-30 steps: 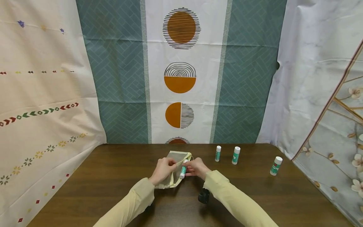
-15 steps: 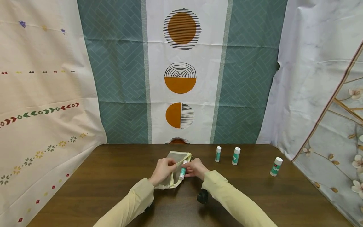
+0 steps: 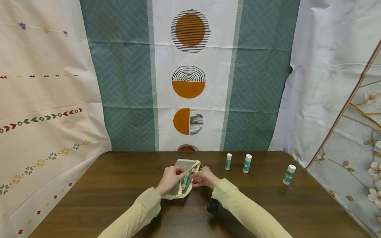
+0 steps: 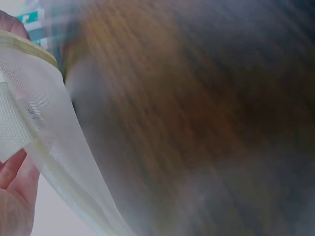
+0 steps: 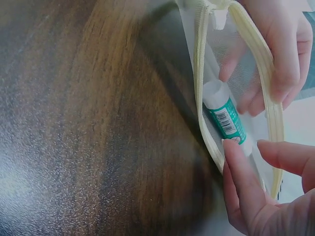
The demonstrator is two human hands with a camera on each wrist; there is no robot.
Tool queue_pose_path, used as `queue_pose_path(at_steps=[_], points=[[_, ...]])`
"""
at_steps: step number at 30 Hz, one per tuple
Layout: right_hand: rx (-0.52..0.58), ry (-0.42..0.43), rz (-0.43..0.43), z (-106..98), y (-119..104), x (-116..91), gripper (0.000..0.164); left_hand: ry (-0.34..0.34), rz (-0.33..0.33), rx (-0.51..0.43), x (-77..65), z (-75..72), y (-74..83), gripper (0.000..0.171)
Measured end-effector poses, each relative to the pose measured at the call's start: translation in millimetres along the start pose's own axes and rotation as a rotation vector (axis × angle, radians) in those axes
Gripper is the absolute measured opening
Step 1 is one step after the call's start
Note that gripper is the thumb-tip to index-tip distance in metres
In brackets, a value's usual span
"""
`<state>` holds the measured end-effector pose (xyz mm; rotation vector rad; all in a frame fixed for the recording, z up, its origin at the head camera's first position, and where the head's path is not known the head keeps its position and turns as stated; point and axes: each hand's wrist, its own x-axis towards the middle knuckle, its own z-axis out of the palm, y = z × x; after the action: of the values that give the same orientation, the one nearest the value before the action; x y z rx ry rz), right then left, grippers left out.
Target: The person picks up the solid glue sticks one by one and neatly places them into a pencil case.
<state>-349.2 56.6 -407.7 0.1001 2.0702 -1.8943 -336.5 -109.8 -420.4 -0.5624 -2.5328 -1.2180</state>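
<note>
A mesh zipper pouch (image 3: 181,163) with pale yellow edging lies in the middle of the table, its mouth spread apart. My left hand (image 3: 170,180) pinches one zippered edge of it, and in the right wrist view those fingers (image 5: 285,64) show behind the mesh. Inside the mouth is a glue stick (image 5: 226,118) with a white cap and green label, tilted. My right hand (image 3: 204,177) is at the opposite edge; its thumb and fingers are parted at the glue stick's near end. Whether a fingertip still touches it is hard to tell.
Three more glue sticks stand upright on the dark wooden table (image 3: 125,175) to the right: a slim one (image 3: 228,161), a thicker one (image 3: 247,163) and a wide one (image 3: 289,174) farther right. A patterned curtain (image 3: 128,99) hangs behind the table.
The glue stick has gone from my right fingers into the pouch, moving left and slightly down. My right fingers have parted from their grip. The left hand has stayed at the pouch edge.
</note>
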Motion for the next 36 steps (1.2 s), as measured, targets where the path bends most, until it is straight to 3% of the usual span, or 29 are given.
queue_pose_path(at_steps=[14, 24, 36], points=[[0.036, 0.000, -0.019, -9.8, -5.4, -4.4, 0.010, 0.006, 0.006, -0.001, 0.3, -0.8, -0.4, 0.007], [0.067, 0.006, -0.071, -29.3, -3.6, -6.7, 0.026, 0.017, 0.012, -0.010, -0.4, 1.3, -3.0, 0.007], [0.002, 0.126, -0.118, -55.0, 1.9, -9.1, 0.025, 0.023, 0.020, -0.012, 0.7, 1.5, -3.0, 0.009]])
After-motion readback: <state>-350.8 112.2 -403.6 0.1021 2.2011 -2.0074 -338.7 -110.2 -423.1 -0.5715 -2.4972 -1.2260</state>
